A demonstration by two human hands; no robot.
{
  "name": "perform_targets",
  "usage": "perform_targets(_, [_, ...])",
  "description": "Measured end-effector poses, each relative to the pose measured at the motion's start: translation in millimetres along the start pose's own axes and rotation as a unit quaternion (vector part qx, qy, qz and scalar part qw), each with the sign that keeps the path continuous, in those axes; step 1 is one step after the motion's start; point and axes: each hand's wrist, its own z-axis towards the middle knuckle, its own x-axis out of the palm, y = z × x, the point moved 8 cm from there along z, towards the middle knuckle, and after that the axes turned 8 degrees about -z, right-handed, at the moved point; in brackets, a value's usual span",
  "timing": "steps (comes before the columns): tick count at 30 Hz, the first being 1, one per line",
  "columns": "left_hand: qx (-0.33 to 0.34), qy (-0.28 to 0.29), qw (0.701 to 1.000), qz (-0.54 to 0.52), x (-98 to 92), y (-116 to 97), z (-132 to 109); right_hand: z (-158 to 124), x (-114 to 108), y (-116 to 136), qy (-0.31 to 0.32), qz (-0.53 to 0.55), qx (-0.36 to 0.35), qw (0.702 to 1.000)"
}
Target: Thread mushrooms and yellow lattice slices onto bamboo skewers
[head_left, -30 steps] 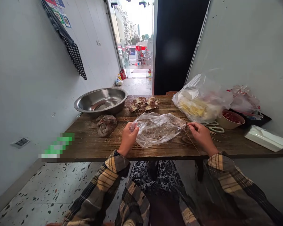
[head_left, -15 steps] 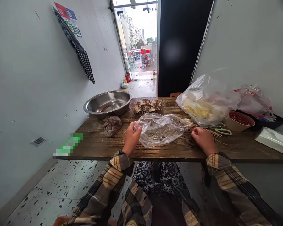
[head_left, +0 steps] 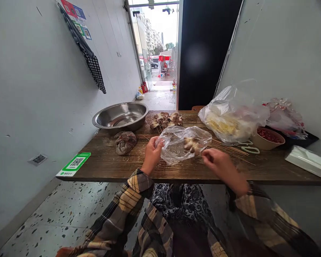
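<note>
Bag (head_left: 175,144) in LH (head_left: 152,152), mushrooms (head_left: 192,145) nr RH (head_left: 218,161)

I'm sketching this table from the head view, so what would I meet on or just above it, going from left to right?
Green code card, greyish lump, left hand, clear plastic bag, right hand, bowl with red contents, white packet.

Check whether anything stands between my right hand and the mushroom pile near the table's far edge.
Yes: the clear plastic bag, held in your left hand, is across the line from your right hand to the mushroom pile. A smaller mushroom cluster at the bag's right part is in that line.
</note>
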Motion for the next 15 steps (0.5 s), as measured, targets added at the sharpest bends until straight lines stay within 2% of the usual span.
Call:
perform_targets(4, [-0.002, 0.001, 1.000, -0.003, -4.2, -3.9, -5.6, 29.2, 58.7, 21.9, 0.072, -0.004, 0.011, 0.997])
perform_targets(7, [-0.005, 0.014, 1.000, -0.015, -5.7, -5.8, -11.1, 49.0, 86.5, 27.6, 0.081, -0.004, 0.028, 0.996])
perform_targets(11, [-0.026, 0.042, 0.998, -0.034, -3.8, 0.3, -15.7, 60.3, 103.7, 34.4, 0.069, 0.016, 0.037, 0.997])
perform_targets(15, [-0.023, 0.017, 0.999, -0.013, -15.9, 6.3, -12.6, 56.7, 107.0, 34.1, 0.060, 0.038, 0.040, 0.997])
